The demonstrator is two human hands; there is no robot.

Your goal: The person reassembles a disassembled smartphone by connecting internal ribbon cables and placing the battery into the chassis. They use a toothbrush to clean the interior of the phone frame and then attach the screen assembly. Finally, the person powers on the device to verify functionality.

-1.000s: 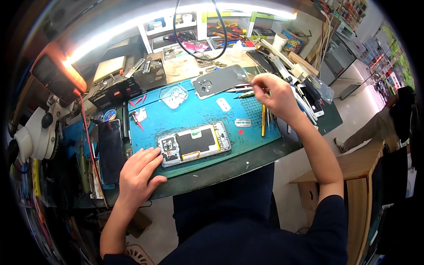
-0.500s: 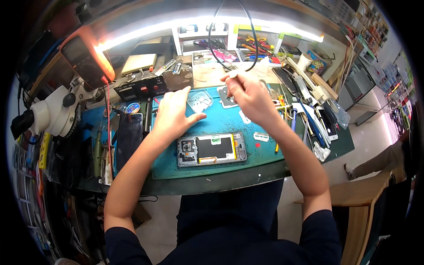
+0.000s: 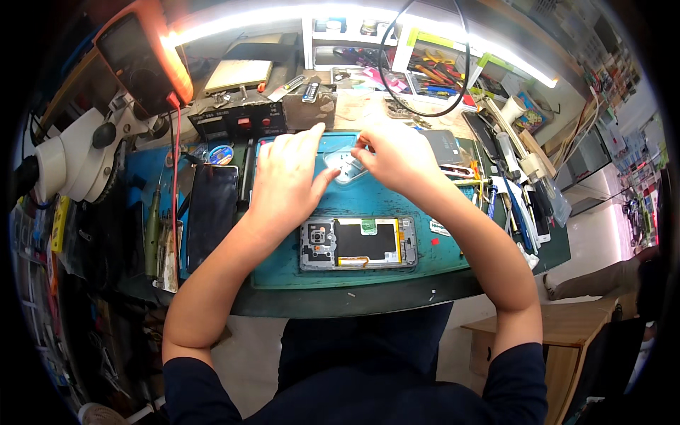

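My left hand (image 3: 287, 180) reaches over the upper part of the blue mat (image 3: 283, 276), fingers extended and thumb apart, just left of a clear plastic container (image 3: 344, 174) with small parts. My right hand (image 3: 393, 156) is at the container's right side, fingers curled in a pinch; whatever they hold is too small or hidden to make out. A phone without its back (image 3: 365, 241) lies below both hands, showing the battery and frame. Its grey back cover (image 3: 445, 147) lies partly behind my right hand.
A dark phone (image 3: 212, 212), white microscope (image 3: 64, 163) and orange multimeter (image 3: 138, 64) stand at left. A black power unit (image 3: 234, 124) sits at the back. Many tools (image 3: 517, 198) crowd the right. A black cable loop (image 3: 425, 110) hangs overhead. A person's leg (image 3: 588, 280) shows at far right.
My left hand has moved from beside the opened phone up to the container. My right hand has moved left from the back cover and tools to the container's right side.
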